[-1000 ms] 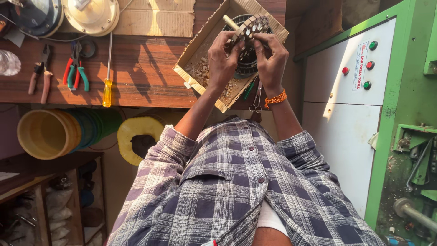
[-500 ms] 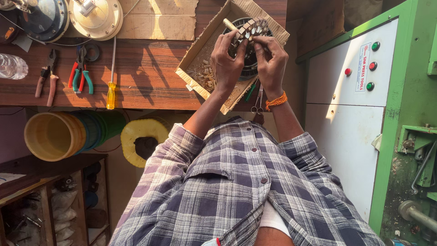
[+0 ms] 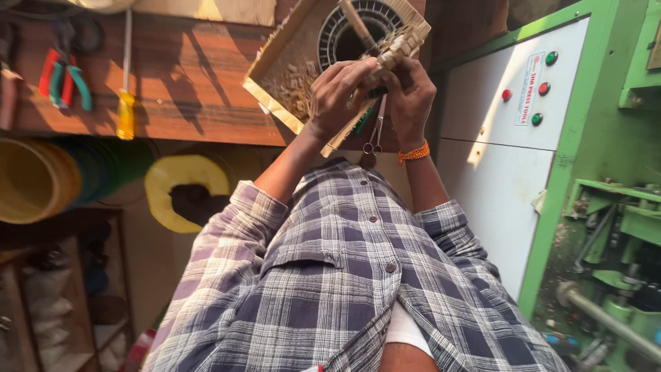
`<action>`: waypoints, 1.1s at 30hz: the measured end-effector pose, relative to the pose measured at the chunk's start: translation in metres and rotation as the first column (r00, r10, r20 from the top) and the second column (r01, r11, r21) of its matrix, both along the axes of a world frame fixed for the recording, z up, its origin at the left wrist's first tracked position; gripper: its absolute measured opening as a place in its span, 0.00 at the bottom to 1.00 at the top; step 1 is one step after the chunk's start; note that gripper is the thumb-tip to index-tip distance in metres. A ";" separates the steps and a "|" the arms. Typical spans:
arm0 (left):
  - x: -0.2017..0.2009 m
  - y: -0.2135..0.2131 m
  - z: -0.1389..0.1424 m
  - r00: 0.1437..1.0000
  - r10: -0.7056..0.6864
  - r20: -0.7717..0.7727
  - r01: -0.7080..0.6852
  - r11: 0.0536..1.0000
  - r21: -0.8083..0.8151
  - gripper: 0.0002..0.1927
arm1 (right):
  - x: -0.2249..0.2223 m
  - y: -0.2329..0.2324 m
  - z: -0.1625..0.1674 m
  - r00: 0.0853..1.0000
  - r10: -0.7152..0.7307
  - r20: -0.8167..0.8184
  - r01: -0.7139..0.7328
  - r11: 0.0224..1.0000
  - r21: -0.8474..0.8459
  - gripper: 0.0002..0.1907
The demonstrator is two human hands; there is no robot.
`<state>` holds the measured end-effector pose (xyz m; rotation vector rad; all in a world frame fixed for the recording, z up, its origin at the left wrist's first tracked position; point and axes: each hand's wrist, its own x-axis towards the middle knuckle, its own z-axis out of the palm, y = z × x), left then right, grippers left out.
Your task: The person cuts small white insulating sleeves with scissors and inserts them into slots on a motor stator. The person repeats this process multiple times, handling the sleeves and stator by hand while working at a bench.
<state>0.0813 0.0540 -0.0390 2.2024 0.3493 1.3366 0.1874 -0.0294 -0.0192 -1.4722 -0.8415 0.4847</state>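
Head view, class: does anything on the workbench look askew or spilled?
Yes. The shallow cardboard tray lies askew and juts over the wooden workbench edge, and pale slivers are strewn inside it beside the left hand.

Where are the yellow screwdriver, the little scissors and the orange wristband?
Yellow-handled screwdriver (image 3: 125, 114), head view, on its handle.
Small metal scissors (image 3: 374, 146), head view, on the finger loops.
Orange thread wristband (image 3: 414, 153), head view, on the band at the wrist.
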 end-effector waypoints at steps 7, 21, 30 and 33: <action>0.000 -0.004 -0.015 0.997 0.076 0.010 -0.076 0.996 0.035 0.26 | -0.006 0.009 -0.001 0.990 -0.029 -0.137 0.031 0.999 0.009 0.21; -0.001 0.000 -0.018 0.996 0.092 0.016 -0.091 0.993 -0.077 0.17 | -0.017 0.016 0.000 0.991 -0.023 -0.134 0.023 1.000 0.000 0.18; 0.001 -0.003 -0.020 0.995 0.098 -0.026 -0.099 0.992 -0.082 0.25 | -0.017 0.015 -0.001 0.987 -0.008 -0.158 0.015 0.999 0.046 0.20; 0.003 -0.003 -0.022 0.994 0.100 -0.038 -0.103 0.992 -0.070 0.25 | -0.016 0.014 -0.004 0.987 -0.021 -0.158 0.027 0.999 0.033 0.19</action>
